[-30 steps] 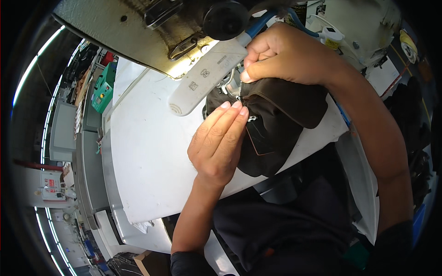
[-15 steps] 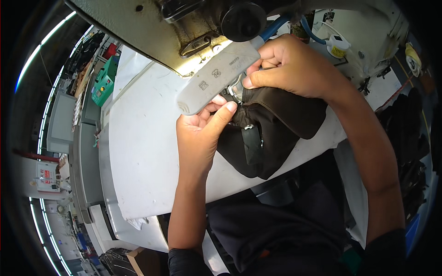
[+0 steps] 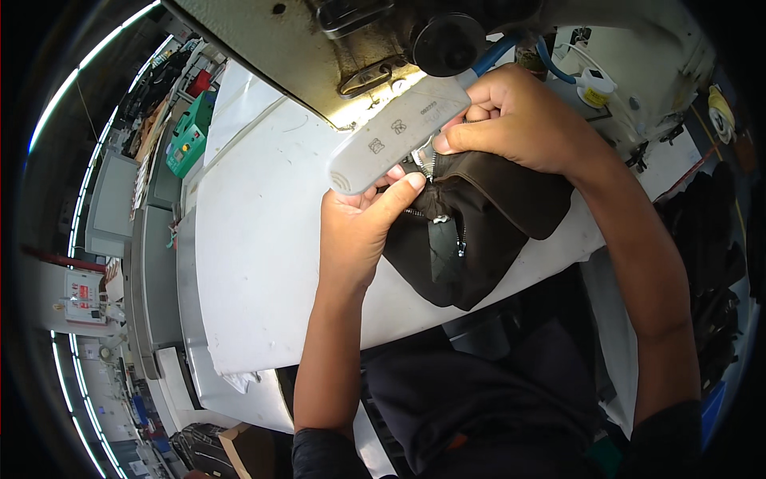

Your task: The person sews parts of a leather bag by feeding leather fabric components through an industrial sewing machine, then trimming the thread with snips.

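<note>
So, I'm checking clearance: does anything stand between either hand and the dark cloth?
Nothing visible: the left hand and right hand both pinch the dark cloth. The grey bar just hides part of the left hand.

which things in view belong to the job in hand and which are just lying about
In the job:
- dark brown zippered fabric piece, pinched by the left hand and right hand
- sewing machine, above it
- white worktop, under it

Apparently just lying about:
- green case-like device
- brown cardboard box
</note>
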Motion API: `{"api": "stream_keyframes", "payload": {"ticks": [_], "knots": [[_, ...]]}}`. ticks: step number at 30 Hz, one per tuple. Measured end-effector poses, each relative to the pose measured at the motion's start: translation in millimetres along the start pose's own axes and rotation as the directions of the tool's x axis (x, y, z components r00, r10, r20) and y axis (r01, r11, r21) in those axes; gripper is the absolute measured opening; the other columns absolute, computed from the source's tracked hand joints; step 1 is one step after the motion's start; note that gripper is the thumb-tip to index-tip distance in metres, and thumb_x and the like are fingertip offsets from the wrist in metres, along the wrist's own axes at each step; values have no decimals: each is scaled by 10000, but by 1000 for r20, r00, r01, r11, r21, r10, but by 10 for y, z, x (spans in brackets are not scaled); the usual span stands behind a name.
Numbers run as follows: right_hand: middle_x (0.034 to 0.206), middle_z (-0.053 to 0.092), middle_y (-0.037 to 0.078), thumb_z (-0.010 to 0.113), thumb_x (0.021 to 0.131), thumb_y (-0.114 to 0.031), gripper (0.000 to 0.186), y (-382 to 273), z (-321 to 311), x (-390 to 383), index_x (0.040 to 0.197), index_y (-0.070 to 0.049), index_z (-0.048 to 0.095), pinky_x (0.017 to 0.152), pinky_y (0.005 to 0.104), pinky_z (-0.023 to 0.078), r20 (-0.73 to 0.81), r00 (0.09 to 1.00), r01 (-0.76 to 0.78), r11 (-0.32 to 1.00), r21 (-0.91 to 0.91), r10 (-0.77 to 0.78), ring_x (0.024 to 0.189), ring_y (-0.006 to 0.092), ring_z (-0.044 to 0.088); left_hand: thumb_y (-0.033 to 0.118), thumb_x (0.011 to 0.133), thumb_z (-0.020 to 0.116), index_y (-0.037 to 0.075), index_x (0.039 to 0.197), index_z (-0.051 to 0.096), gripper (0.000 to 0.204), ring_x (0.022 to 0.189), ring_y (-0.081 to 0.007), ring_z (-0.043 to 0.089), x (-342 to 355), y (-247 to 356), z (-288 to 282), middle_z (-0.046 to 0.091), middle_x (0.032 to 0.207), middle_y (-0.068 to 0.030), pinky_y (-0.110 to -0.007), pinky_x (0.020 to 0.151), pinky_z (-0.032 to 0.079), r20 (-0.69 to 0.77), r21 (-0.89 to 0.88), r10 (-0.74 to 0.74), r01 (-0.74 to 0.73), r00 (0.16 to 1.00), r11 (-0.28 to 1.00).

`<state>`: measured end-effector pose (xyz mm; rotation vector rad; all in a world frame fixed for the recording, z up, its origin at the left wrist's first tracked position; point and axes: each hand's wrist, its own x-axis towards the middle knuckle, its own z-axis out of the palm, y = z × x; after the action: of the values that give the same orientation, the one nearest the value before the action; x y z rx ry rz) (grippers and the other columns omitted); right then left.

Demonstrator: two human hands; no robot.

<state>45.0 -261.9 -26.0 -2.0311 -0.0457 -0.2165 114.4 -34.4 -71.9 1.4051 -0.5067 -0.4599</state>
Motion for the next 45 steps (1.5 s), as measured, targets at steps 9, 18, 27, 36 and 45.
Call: {"api": "stream_keyframes", "payload": {"ticks": [9, 18, 27, 36, 45], "knots": [[605, 613, -19, 823, 836, -201, 212, -73, -64, -18, 818, 0, 758, 530, 257, 358, 36, 999, -25, 999, -28, 26, 562, 49, 505, 89, 948, 782, 116, 977, 654, 133, 831, -60, 591, 6, 35, 4, 671, 905, 39, -228, 798, 468, 4, -24, -40, 40, 999, 999], [648, 631, -42, 854, 839, -201, 290, -14, -2, 15, 666, -34, 690, 569, 245, 364, -17, 999, 33, 999, 4, -33, 619, 22, 505, 112, 950, 784, 115, 942, 673, 111, 801, -65, 597, 4, 91, 6, 678, 895, 31, -230, 795, 473, 18, -35, -110, 110, 994, 993], [736, 707, 3, 857, 839, -215, 309, 9, -26, 3, 691, -7, 684, 599, 230, 416, -42, 999, 10, 1000, -14, -10, 700, 33, 609, 132, 968, 772, 99, 974, 679, 99, 785, -69, 591, 38, 87, -1, 671, 884, 28, -224, 788, 475, 4, -10, -117, 117, 993, 993], [722, 722, 58, 832, 806, -247, 285, -19, -64, -3, 886, 23, 791, 623, 276, 477, -26, 1000, 3, 999, -50, -5, 673, 107, 630, 99, 972, 760, 82, 1051, 664, 125, 817, -63, 594, -19, 13, 16, 681, 929, 20, -228, 806, 481, -43, -38, -76, 74, 996, 997], [731, 738, 75, 838, 795, -243, 279, 82, -7, 28, 880, 19, 792, 638, 282, 494, -81, 994, 66, 998, -13, -67, 683, 125, 658, 60, 959, 758, 70, 1102, 643, 184, 825, -79, 627, -32, 61, 10, 702, 958, -3, -232, 805, 507, -28, -58, -110, 109, 993, 992]]}}
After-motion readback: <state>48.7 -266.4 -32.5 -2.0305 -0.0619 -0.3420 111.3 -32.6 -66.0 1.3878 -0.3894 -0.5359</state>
